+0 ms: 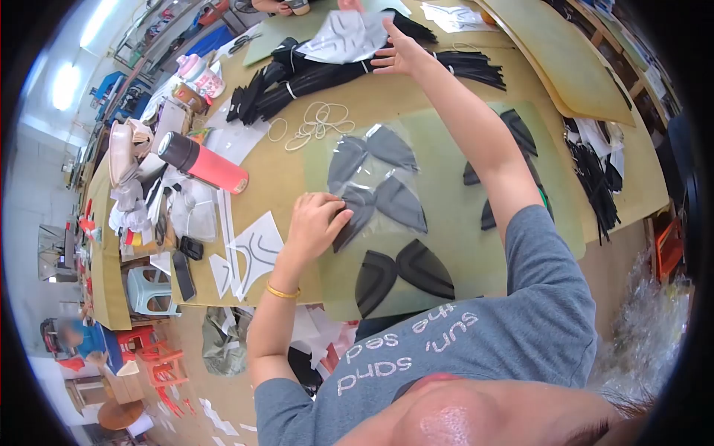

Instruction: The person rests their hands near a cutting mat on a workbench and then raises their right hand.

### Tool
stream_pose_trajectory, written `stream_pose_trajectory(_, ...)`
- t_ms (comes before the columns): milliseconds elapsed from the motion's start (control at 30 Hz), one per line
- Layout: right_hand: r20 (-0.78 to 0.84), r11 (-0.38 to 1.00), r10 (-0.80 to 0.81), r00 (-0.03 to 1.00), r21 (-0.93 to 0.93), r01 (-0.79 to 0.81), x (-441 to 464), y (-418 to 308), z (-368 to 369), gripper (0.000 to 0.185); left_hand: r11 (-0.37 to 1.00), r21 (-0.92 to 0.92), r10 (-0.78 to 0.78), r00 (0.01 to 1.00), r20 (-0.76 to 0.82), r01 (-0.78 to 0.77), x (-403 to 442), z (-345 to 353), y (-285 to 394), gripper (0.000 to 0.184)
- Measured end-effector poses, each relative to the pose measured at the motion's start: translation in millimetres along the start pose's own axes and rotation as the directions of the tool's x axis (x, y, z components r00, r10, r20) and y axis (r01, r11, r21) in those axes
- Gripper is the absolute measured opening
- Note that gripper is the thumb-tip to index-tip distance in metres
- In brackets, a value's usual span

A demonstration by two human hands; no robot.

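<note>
My left hand (316, 223), with a yellow bracelet at the wrist, has its fingers curled and pressed together on the left edge of a clear plastic bag (377, 182). Dark grey cup-shaped pieces lie in the bag on a green mat (476, 267). Stretched far forward, my right hand (398, 53) has its fingers spread and holds nothing. It is beside a white sheet with dark curved lines (346, 37), above bundled black strips (327, 83). Two black cup pieces (404, 276) lie nearer my body; more black pieces (513, 130) are partly hidden under my right arm.
At the left stand a red bottle with a black lid (202, 162) and a pink-and-white bottle (201, 76). White cord (320, 126) and paper patterns (256, 249) lie on the table. Black strips (593, 178) are at the right. A co-worker's hand (274, 6) shows at the far edge.
</note>
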State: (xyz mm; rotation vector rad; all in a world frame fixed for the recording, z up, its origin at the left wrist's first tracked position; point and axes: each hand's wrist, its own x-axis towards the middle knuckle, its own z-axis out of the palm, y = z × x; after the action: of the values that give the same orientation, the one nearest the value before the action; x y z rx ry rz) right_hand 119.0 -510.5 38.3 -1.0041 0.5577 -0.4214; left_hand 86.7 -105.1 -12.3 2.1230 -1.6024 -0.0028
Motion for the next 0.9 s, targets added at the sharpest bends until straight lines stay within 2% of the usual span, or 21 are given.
stream_pose_trajectory(33, -0.025, 0.999, 0.02, 0.999, 0.026, -0.02, 15.0, -1.5, 7.7, 0.112, 0.999, -0.006, -0.032, 0.999, 0.01, 0.032, 3.0, 0.1, 0.4, 0.031)
stream_pose_trajectory(133, -0.291, 0.99, 0.067, 0.954, -0.103, -0.1, 54.3, 24.5, 23.9, 0.099, 0.991, -0.039, -0.124, 0.992, 0.032, 0.125, 8.0, 2.2, 4.0, 0.029)
stream_pose_trajectory(233, -0.596, 0.976, -0.043, 0.802, -0.198, -0.095, 65.4, 50.5, 38.1, 0.086, 0.988, -0.091, -0.127, 0.992, -0.022, 0.125, 14.2, 7.9, -8.0, 0.032)
stream_pose_trajectory(267, -0.521, 0.98, -0.011, 0.854, -0.173, -0.093, 61.0, 52.4, 32.1, 0.075, 0.959, -0.226, -0.189, 0.981, -0.049, 0.174, 24.2, 9.3, -14.8, 0.035)
stream_pose_trajectory(300, -0.504, 0.993, 0.011, 0.864, -0.097, -0.069, 65.4, 59.8, 30.1, 0.069, 0.909, -0.358, -0.255, 0.965, -0.069, 0.214, 40.8, 10.1, -23.6, 0.037)
stream_pose_trajectory(367, -0.459, 0.998, 0.037, 0.887, 0.054, -0.013, 78.1, 69.8, 28.1, 0.058, 0.651, -0.652, -0.494, 0.869, 0.026, 0.39, 94.1, 8.0, -43.1, 0.039)
stream_pose_trajectory(400, -0.415, 0.994, 0.023, 0.91, 0.109, 0.024, 64.7, 67.2, 32.5, 0.038, 0.759, -0.542, -0.484, 0.869, -0.099, 0.361, 121.4, 15.9, -63.2, 0.04)
stream_pose_trajectory(433, -0.397, 0.986, 0.061, 0.916, 0.166, 0.007, 66.9, 69.1, 32.1, 0.034, 0.848, -0.413, -0.449, 0.864, -0.227, 0.332, 151.0, 25.2, -84.4, 0.042)
stream_pose_trajectory(467, -0.374, 0.976, 0.094, 0.923, 0.219, -0.01, 73.8, 73.5, 30.3, 0.031, 0.981, -0.04, -0.186, 0.879, -0.439, 0.188, 180.8, 31.1, -100.2, 0.046)
stream_pose_trajectory(500, -0.35, 0.962, 0.132, 0.928, 0.27, -0.035, 77.4, 77.9, 29.2, 0.029, 0.929, 0.36, 0.128, 0.843, -0.523, 0.082, 204.5, 36.6, -112.7, 0.05)
stream_pose_trajectory(567, -0.314, 0.975, 0.094, 0.945, 0.22, -0.024, 63.9, 81.9, 34.9, 0.031, 0.833, 0.538, 0.188, 0.849, -0.493, 0.128, 245.8, 39.6, -119.0, 0.054)
stream_pose_trajectory(633, -0.303, 0.971, 0.09, 0.949, 0.24, -0.016, 57.5, 90.1, 33.1, 0.031, 0.686, 0.722, 0.313, 0.859, -0.406, 0.092, 279.1, 49.5, -143.2, 0.043)
stream_pose_trajectory(667, -0.29, 0.966, 0.12, 0.949, 0.255, -0.044, 52.1, 89.1, 33.3, 0.031, 0.598, 0.799, 0.365, 0.863, -0.349, 0.07, 291.0, 55.4, -154.0, 0.039)
stream_pose_trajectory(767, -0.132, 0.956, 0.07, 0.989, 0.293, -0.029, 66.4, 100.7, 22.3, 0.03, 0.666, 0.743, 0.35, 0.909, -0.227, -0.071, 294.7, 56.3, -162.9, 0.018)
stream_pose_trajectory(800, -0.082, 0.964, 0.042, 0.996, 0.266, -0.019, 73.5, 107.1, 19.3, 0.032, 0.654, 0.755, 0.278, 0.945, -0.171, -0.056, 288.3, 51.8, -148.5, 0.017)
stream_pose_trajectory(833, -0.029, 0.971, 0.017, 0.999, 0.238, -0.01, 74.8, 110.4, 17.8, 0.037, 0.686, 0.724, 0.289, 0.94, -0.18, -0.073, 277.4, 48.1, -134.7, 0.015)
stream_pose_trajectory(900, -0.148, 0.956, -0.144, 0.978, 0.233, 0.176, 45.4, 107.0, 38.4, 0.025, 0.763, 0.641, 0.174, 0.981, -0.086, -0.079, 245.0, 36.6, -91.2, 0.012)
